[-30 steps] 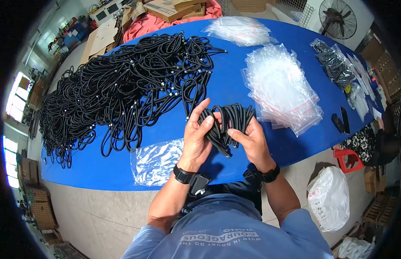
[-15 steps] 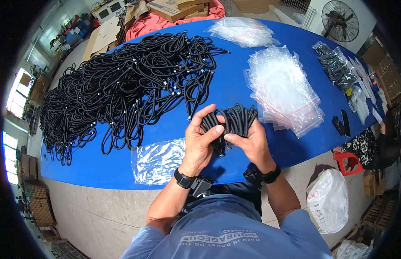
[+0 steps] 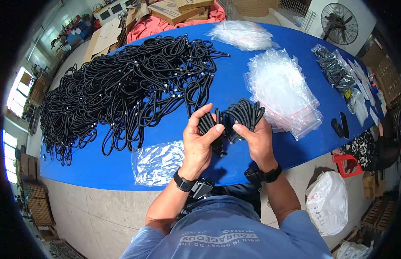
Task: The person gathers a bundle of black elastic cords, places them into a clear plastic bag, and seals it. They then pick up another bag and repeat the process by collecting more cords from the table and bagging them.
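Between my two hands, above the blue table, is a bunch of black cord loops parted into two portions. My left hand [image 3: 198, 149] is closed on the left portion of black cords [image 3: 207, 125], thumb laid across the front. The right portion of black cords [image 3: 248, 114] fans upward out of my right hand [image 3: 260, 144], whose thumb presses on it. A narrow gap shows between the portions, with a few strands near it. A clear plastic bag [image 3: 158, 164] lies flat on the table beside my left wrist.
A large heap of black cords [image 3: 122, 90] with small pale tips covers the table's left side. Stacked clear zip bags [image 3: 281, 86] lie to the right, more bags [image 3: 243, 34] farther back. Bagged black cords [image 3: 334, 67] lie at the far right, near another person's patterned clothing [image 3: 360, 149].
My right hand has shifted slightly right with its share of the cords. The gap between the two portions has widened. My left hand stays nearly in place.
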`<state>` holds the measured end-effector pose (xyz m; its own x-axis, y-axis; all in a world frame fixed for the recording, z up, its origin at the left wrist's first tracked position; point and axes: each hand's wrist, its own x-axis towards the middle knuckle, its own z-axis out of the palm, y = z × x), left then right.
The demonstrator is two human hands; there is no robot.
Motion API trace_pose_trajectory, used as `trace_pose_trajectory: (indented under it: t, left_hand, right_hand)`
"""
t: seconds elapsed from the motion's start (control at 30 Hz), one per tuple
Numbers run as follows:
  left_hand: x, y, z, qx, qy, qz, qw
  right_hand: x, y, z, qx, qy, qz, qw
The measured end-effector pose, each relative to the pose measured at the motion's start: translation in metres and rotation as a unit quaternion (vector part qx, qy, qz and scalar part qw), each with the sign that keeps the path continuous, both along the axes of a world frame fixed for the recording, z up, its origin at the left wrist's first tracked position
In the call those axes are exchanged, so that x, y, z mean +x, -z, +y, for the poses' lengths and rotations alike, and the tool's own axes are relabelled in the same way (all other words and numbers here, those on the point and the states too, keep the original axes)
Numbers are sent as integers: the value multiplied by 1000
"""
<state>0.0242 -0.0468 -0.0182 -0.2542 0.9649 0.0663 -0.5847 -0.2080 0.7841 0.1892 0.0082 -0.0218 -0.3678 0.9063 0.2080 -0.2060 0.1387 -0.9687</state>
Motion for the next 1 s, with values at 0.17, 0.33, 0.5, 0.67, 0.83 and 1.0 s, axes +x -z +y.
trace_pose_trajectory:
  t: [0.17,0.33,0.5,0.67,0.83,1.0]
  left_hand:
    - [-1,10,0,-19,-15,9,1000]
    - [0,12,5,-33,-10,-34,999]
    - [6,10,4,-33,19,-26,999]
    - [9,12,4,-31,6,46,998]
    - [10,22,5,-5,16,83,996]
    - [15,18,5,17,4,128,992]
  right_hand:
    - [-12,16,-2,-10,39,59,997]
    - [-16,16,-6,-67,-26,73,995]
    - [-8,16,-4,-50,-90,1,995]
    - [-5,11,3,-77,-135,-14,988]
    - [-9,24,2,-42,-137,-24,989]
    - [-8,21,5,30,-80,-97,992]
